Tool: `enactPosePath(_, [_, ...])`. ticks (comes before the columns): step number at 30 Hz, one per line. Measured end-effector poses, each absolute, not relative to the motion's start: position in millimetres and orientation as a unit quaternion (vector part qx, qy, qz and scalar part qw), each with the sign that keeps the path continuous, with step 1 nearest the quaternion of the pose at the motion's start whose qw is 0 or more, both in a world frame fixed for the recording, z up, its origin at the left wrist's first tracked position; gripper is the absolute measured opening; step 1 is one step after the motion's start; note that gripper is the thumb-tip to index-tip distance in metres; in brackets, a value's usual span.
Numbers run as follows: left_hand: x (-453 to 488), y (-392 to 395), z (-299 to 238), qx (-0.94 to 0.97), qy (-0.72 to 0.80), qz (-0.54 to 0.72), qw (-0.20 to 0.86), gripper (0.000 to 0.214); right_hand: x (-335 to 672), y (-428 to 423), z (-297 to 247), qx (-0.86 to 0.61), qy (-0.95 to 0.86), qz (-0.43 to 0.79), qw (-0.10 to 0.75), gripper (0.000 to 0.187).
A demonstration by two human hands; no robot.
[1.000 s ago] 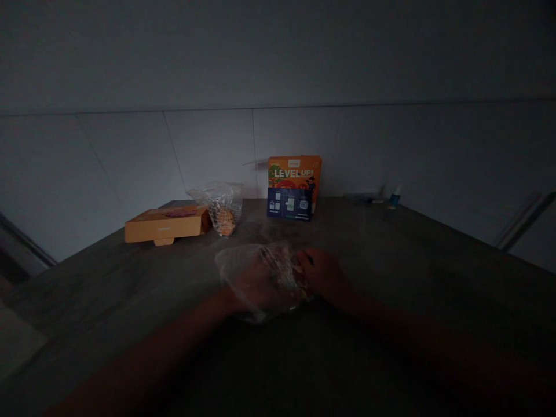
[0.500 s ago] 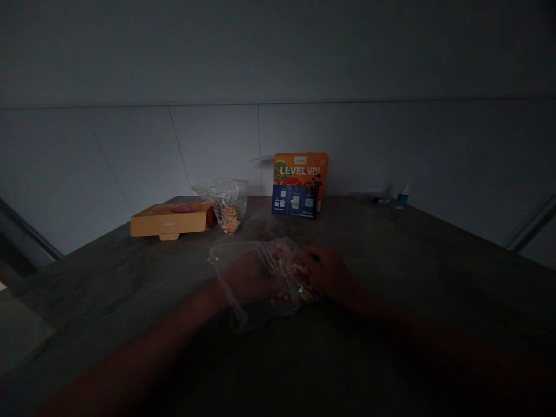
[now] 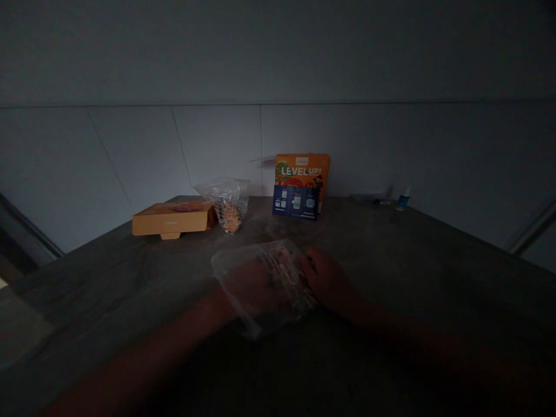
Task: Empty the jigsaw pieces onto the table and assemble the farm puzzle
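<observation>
My left hand (image 3: 256, 286) lies behind the film of a transparent plastic bag (image 3: 271, 284), blurred, so its fingers are hard to make out. My right hand (image 3: 328, 279) presses against the bag's right edge and grips it there. Small colourful pieces show inside the bag near that edge. The bag sits low over the dark stone-like table (image 3: 130, 278), close to the table's near side.
Further back stand a flat orange box (image 3: 171, 221), a second transparent bag (image 3: 228, 208) of orange pieces, and an upright "LEVEL UP!" box (image 3: 302, 174) with a blue card (image 3: 295, 202) before it. A small blue bottle (image 3: 403, 200) stands by the tiled wall (image 3: 217, 150).
The bag now looks flatter and its coloured pieces are less visible behind the film. My view has drifted slightly, so the background objects sit a little further right.
</observation>
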State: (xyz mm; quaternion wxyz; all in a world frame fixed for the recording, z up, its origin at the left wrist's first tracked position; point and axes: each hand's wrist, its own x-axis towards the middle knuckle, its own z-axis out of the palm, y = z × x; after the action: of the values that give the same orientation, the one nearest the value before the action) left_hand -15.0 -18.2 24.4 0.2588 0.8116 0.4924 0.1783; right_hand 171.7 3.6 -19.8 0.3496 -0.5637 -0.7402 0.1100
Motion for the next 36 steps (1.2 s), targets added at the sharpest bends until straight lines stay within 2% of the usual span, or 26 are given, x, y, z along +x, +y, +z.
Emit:
enactPosePath(3, [-9.4, -18.6, 19.3, 0.828, 0.427, 0.226, 0.284, 0.030, 170.9, 0.9, -20.4, -0.546, -0.731, 0.124, 0.390, 0.024])
enactPosePath(6, [-6.1, -18.2, 15.2, 0.776, 0.422, 0.255, 0.394, 0.031, 172.3, -3.0, -17.9, -0.530, -0.699, 0.210, 0.431, 0.025])
enactPosePath(9, [-6.1, -17.3, 15.2, 0.700, 0.441, 0.270, 0.492, 0.043, 174.6, -5.5, -13.3, -0.503, -0.666, 0.289, 0.469, 0.026])
enactPosePath(11, [-7.3, -17.1, 17.2, 0.675, 0.424, 0.310, 0.519, 0.053, 176.3, -5.1, -10.5, -0.478, -0.674, 0.260, 0.499, 0.025])
enactPosePath(14, [-9.0, -16.8, 19.5, 0.661, 0.391, 0.361, 0.530, 0.068, 178.3, -2.6, -7.8, -0.444, -0.687, 0.232, 0.527, 0.024])
enactPosePath(21, [-9.4, -8.4, 11.7, 0.606, 0.395, 0.385, 0.574, 0.070, 180.6, 2.3, -5.1, -0.444, -0.635, 0.320, 0.545, 0.027])
enactPosePath(27, [-13.1, -0.3, 11.3, 0.602, 0.420, 0.366, 0.572, 0.053, 180.7, 4.9, -9.6, -0.480, -0.604, 0.298, 0.562, 0.031])
enactPosePath(33, [-16.3, -1.6, 10.5, 0.654, 0.375, 0.346, 0.559, 0.046, 174.8, -2.5, -12.4, -0.434, -0.624, 0.389, 0.520, 0.026])
enactPosePath(36, [-14.4, -5.4, 11.0, 0.639, 0.389, 0.336, 0.572, 0.046, 175.9, -4.4, -13.3, -0.455, -0.640, 0.352, 0.508, 0.024])
